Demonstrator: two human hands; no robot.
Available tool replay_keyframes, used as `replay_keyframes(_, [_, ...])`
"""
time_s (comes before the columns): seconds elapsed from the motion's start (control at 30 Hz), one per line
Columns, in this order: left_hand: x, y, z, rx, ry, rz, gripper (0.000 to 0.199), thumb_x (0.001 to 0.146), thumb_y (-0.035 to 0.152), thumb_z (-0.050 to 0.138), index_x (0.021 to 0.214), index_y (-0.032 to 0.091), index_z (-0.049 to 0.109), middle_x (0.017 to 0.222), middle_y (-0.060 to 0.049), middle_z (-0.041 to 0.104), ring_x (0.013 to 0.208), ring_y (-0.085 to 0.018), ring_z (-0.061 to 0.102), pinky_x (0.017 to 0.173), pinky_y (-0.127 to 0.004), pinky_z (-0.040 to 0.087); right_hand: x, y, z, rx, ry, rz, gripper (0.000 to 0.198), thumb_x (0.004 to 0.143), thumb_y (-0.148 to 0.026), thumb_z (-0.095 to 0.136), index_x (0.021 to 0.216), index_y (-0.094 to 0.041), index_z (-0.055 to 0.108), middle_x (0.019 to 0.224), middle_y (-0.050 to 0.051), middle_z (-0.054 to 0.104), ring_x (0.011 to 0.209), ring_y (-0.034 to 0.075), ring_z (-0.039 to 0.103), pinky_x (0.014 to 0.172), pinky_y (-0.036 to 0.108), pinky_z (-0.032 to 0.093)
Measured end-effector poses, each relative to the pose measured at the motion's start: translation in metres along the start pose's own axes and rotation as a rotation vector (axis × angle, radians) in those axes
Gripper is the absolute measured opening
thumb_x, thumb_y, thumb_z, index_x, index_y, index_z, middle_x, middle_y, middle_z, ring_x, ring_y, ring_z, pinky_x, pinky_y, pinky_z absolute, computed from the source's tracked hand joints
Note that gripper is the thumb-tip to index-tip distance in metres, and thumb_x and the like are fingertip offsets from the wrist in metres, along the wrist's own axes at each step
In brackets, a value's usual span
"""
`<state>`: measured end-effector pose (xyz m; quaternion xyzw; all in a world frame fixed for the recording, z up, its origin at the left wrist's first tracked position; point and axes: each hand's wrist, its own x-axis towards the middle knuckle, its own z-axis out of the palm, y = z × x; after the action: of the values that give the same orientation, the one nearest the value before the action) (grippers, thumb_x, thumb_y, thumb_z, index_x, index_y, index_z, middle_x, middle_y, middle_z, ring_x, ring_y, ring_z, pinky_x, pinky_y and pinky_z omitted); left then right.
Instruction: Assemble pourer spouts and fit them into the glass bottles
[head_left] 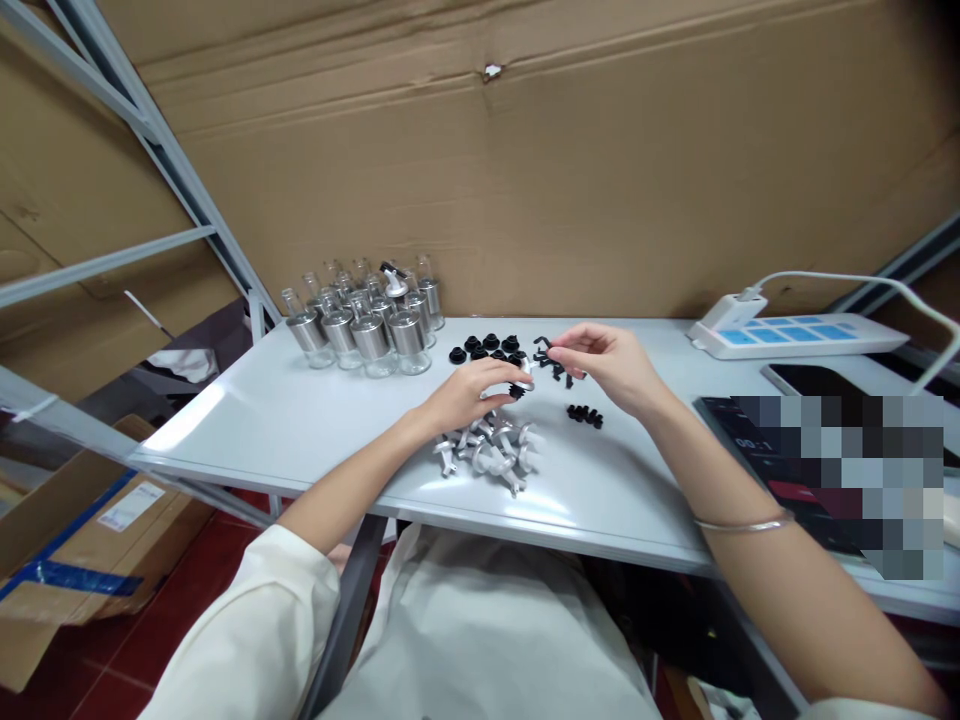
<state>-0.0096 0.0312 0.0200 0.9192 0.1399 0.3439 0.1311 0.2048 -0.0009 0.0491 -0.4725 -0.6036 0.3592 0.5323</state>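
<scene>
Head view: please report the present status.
Left hand: holding silver-and-black piece. Right hand: pinching small black part. Loose silver pieces heaped near left hand.

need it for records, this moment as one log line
left hand: holds spout; right hand: holds black piece; near edge: loose spouts; back left: bottles

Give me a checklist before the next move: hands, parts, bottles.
1. Left hand grips a silver spout with a black ribbed end: ok.
2. Right hand pinches a small black lever: ok.
3. Lever joined to held spout: not ok, apart.
4. Loose silver spouts near left hand: ok, piled on the table.
5. Glass bottles upright: ok.
6. Ribbed end fully seated: cannot tell, too small.
</scene>
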Motion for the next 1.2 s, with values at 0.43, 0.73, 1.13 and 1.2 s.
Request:
replay_keyframes(0.43, [-0.0027, -0.0006, 0.0010, -0.103, 0.008, -0.091, 0.065, 0.082, 0.016, 0.061, 0.139, 0.024, 0.033, 0.116, -0.008, 0.064, 0.105, -0.017, 0.061, 0.093, -0.033, 0.048, -0.0013, 0.0047, 0.0050, -0.013, -0.098, -0.011, 0.031, 0.062, -0.041, 0.077, 0.080, -0.017, 0.070, 0.052, -0.003, 0.055, 0.048, 0.009, 0.045, 0.049, 0.026, 0.038])
replay_keyframes(0.73, [-0.0040, -0.0069, 0.0050, -0.052, 0.037, -0.058, 0.080, 0.083, 0.022, 0.061, 0.146, 0.026, 0.013, 0.113, -0.009, 0.065, 0.105, -0.018, 0.062, 0.093, -0.035, 0.048, -0.0026, 0.0020, 0.0074, 0.045, -0.126, 0.002, 0.032, 0.058, -0.040, 0.079, 0.077, -0.017, 0.068, 0.058, -0.003, 0.058, 0.047, 0.008, 0.044, 0.049, 0.026, 0.038])
replay_keyframes(1.13, [-0.0051, -0.0079, 0.0048, -0.050, 0.064, -0.012, 0.071, 0.081, 0.023, 0.063, 0.143, 0.025, 0.028, 0.116, -0.009, 0.065, 0.103, -0.018, 0.063, 0.092, -0.035, 0.050, -0.0036, -0.0004, 0.0094, 0.054, -0.126, -0.010, 0.032, 0.055, -0.041, 0.081, 0.073, -0.018, 0.068, 0.055, -0.002, 0.060, 0.051, 0.010, 0.051, 0.055, 0.029, 0.043])
replay_keyframes(1.2, [-0.0046, -0.0074, 0.0045, -0.068, 0.066, -0.020, 0.070, 0.081, 0.024, 0.064, 0.142, 0.024, 0.029, 0.116, -0.009, 0.065, 0.103, -0.018, 0.063, 0.093, -0.035, 0.050, -0.0034, 0.0005, 0.0100, 0.066, -0.125, -0.013, 0.031, 0.056, -0.040, 0.081, 0.074, -0.018, 0.068, 0.056, -0.002, 0.061, 0.052, 0.010, 0.051, 0.056, 0.029, 0.044])
